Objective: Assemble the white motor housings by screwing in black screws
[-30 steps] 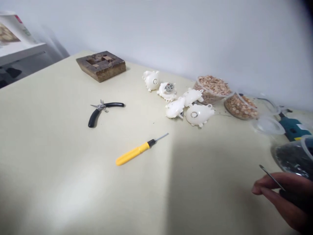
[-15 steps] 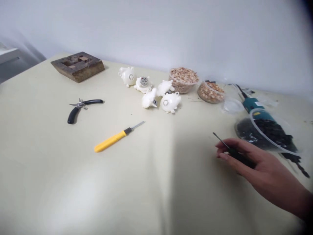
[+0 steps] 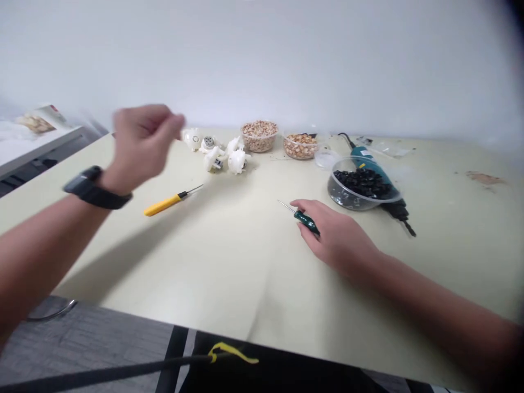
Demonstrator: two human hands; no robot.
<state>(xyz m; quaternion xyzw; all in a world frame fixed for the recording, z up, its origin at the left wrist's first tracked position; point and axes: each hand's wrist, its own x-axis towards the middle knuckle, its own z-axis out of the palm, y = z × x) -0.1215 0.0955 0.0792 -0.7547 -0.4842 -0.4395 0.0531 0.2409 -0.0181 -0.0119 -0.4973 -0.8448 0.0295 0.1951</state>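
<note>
Over the table (image 3: 254, 234), the left hand (image 3: 141, 144) is fisted, the right hand (image 3: 338, 234) gripping 1 screwdriver (image 3: 306, 221).

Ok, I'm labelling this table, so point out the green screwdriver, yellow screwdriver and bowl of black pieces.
Green screwdriver (image 3: 305, 220), head view: on its handle.
Yellow screwdriver (image 3: 166, 204), head view: on its handle.
Bowl of black pieces (image 3: 344, 198), head view: on its front wall.

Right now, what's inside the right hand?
A screwdriver: its bare shaft and much of its green handle show. The right hand covers the handle's butt end, so that part can't be seen.
</note>
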